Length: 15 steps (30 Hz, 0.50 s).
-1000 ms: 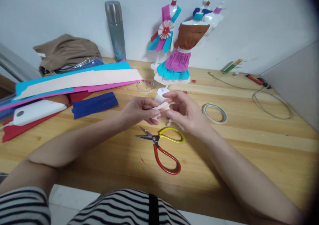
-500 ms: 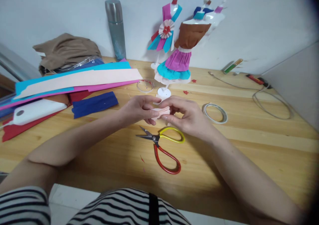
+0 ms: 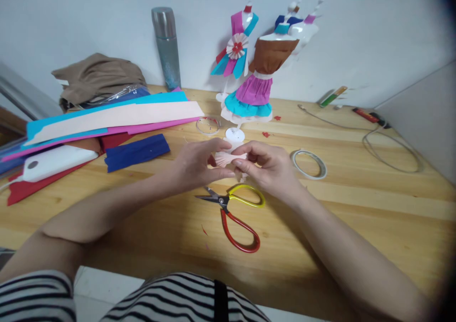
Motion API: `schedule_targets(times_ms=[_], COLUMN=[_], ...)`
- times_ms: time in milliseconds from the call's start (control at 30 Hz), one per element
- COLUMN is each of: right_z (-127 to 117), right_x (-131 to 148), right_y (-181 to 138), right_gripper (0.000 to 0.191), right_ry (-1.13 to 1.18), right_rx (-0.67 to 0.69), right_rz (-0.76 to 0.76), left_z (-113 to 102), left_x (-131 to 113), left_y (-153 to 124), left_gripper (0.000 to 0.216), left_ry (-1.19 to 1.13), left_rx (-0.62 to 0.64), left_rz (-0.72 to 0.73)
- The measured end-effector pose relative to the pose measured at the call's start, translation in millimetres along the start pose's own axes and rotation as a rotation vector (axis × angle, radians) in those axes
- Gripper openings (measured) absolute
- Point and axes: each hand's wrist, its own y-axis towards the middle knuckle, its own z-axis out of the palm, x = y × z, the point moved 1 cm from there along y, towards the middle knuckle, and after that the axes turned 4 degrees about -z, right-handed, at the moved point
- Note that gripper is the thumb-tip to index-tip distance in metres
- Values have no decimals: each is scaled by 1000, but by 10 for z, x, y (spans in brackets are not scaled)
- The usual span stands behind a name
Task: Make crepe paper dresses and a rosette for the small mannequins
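Observation:
Between my hands is a pleated piece of pale pink paper (image 3: 225, 158), its left end fanned out and its middle gathered. My right hand (image 3: 269, 165) pinches the gathered part between thumb and fingers. Around the fanned end my left hand (image 3: 199, 165) is open, thumb below and index finger above, apart from each other; whether its inner fingers touch the pleats is hidden. Open-bladed scissors (image 3: 223, 202) with one yellow and one red handle lie just below the hands. Behind them stands a small dress form (image 3: 272, 56) in a brown top and a tiered pink and blue skirt.
More dress forms (image 3: 237, 46) stand by the wall. A roll of tape (image 3: 309, 164) lies at right, a cable (image 3: 374, 144) beyond it. Crepe paper strips (image 3: 117, 118), a blue piece (image 3: 138, 152) and a white glue gun (image 3: 59, 162) lie at left. A flask (image 3: 167, 51) stands behind.
My left fingers have loosened from their pinch and spread apart. The pleated paper has fanned out at its left end, while my right hand keeps its pinch. The view has shifted slightly.

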Motion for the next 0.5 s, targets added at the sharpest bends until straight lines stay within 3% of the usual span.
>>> schedule_targets(times_ms=[133, 500], right_z=[17, 88], right_x=[9, -16], right_y=[-11, -38], right_gripper=[11, 25], right_ry=[-30, 253], right_rx=[-42, -7], right_rz=[-65, 141], left_z=[-14, -92], left_x=[-60, -30], left_y=[-38, 24], left_gripper=[23, 12], left_ry=[215, 313], left_rx=[-40, 32], left_rz=[140, 119])
